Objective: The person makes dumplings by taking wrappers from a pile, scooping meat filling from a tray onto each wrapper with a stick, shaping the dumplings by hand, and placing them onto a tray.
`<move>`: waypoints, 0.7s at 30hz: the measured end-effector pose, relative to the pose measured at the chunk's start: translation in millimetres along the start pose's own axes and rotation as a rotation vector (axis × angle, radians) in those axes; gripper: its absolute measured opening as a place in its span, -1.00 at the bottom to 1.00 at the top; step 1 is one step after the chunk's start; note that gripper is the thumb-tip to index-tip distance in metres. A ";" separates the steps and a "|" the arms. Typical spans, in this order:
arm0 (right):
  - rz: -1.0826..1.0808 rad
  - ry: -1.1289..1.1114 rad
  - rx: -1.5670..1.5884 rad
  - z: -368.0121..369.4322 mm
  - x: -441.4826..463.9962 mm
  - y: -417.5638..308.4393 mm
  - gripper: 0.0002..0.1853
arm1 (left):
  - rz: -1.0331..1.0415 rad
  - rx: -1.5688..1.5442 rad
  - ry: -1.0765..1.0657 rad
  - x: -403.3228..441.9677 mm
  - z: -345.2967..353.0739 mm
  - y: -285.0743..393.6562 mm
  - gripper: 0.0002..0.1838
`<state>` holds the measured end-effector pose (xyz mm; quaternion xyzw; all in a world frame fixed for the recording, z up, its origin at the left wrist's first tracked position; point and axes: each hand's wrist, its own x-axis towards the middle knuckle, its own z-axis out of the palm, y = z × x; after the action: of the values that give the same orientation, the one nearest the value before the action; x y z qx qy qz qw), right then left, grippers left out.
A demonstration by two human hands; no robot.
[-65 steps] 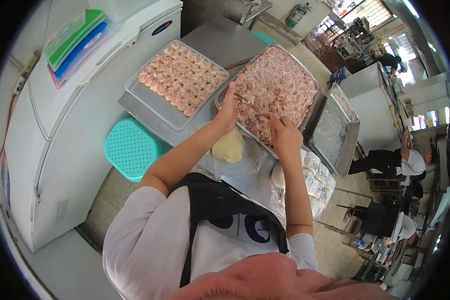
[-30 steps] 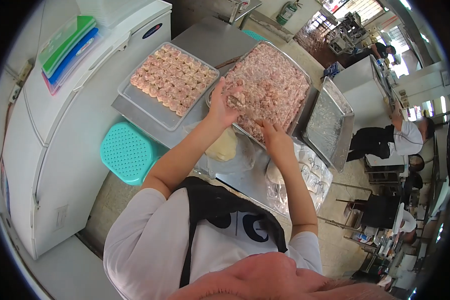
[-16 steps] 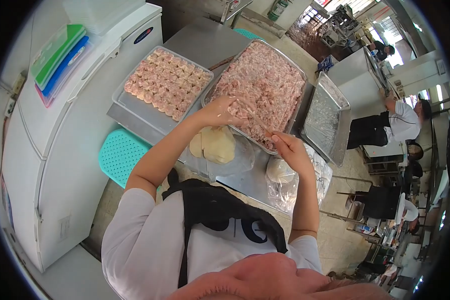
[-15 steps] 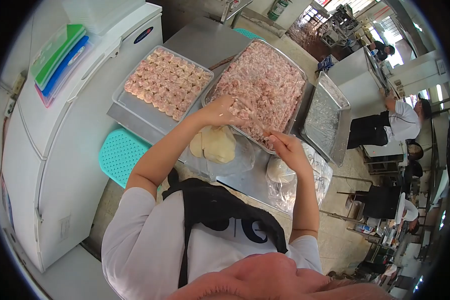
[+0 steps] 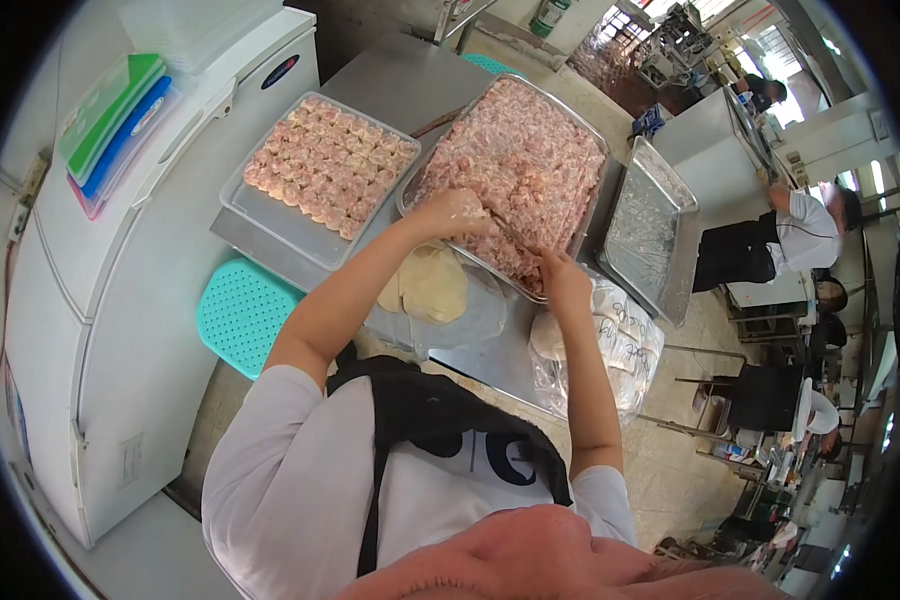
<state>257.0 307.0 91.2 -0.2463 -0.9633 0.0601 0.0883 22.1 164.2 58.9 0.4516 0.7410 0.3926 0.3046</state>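
A deep metal tray (image 5: 602, 185) holds a heap of pink minced meat filling (image 5: 530, 140). My left hand (image 5: 457, 212) is over its near left edge, fingers curled; what lies in them is too small to make out. At the near edge, my right hand (image 5: 567, 282) grips a thin utensil (image 5: 515, 235) that slants up-left across the meat towards my left hand. Its exact kind does not show. Below my left hand, a stack of pale round dough wrappers (image 5: 430, 287) lies on clear plastic. Rows of open-topped dumplings (image 5: 325, 165) fill much of a clear plastic tray (image 5: 238, 200) at left.
Plastic-wrapped packs (image 5: 620, 345) with handwriting lie right of the wrappers. A metal tray (image 5: 642, 230) with residue leans at the table's right. A white freezer (image 5: 160, 280) and turquoise stool (image 5: 242, 315) stand at left. Co-workers (image 5: 805, 235) are at the far right.
My right hand has shifted slightly up and left, and the utensil now lies against the meat near my left hand. My left hand has moved slightly left. The whole view shifts slightly.
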 end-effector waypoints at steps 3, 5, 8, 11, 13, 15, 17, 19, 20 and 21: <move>0.011 -0.016 0.071 -25.9 -11.5 15.6 -0.72 | 0.090 -0.408 -0.204 -27.1 -16.0 27.4 -0.26; 0.009 0.034 0.467 -49.5 -20.3 21.0 -0.70 | 0.192 -0.301 -0.163 -38.5 -24.1 43.7 -0.22; 0.154 -0.186 0.723 -80.4 -30.9 16.2 -0.69 | 0.522 -0.133 0.163 -47.0 -17.5 60.7 -0.28; -0.043 -0.152 0.727 -72.2 -31.7 -8.5 -0.68 | 0.476 -0.037 0.003 -35.0 -16.0 57.1 -0.48; -0.065 -0.214 0.729 -56.8 -25.6 1.8 -0.70 | 0.606 -0.008 -0.109 -27.5 -12.6 59.3 -0.57; -0.093 -0.277 0.729 -55.7 -22.2 5.6 -0.72 | 0.405 0.003 -0.117 -26.2 -6.5 60.7 -0.57; -0.058 -0.085 0.346 -71.7 -21.8 1.9 -0.74 | 0.203 0.016 -0.123 -19.6 3.6 47.8 -0.56; -0.104 0.113 0.273 -67.6 -26.2 -3.9 -0.77 | 0.237 0.024 0.154 -6.8 19.2 22.1 -0.57; -0.108 0.112 0.275 -48.3 -22.9 5.5 -0.77 | 0.233 0.025 0.158 -4.1 22.1 19.3 -0.57; -0.155 0.107 0.297 -20.2 -16.8 18.0 -0.77 | 0.189 0.105 0.153 -7.1 20.8 31.7 -0.56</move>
<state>283.9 316.1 105.7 -0.1585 -0.9538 0.1817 0.1795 55.3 173.2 76.2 0.5036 0.7358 0.4135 0.1846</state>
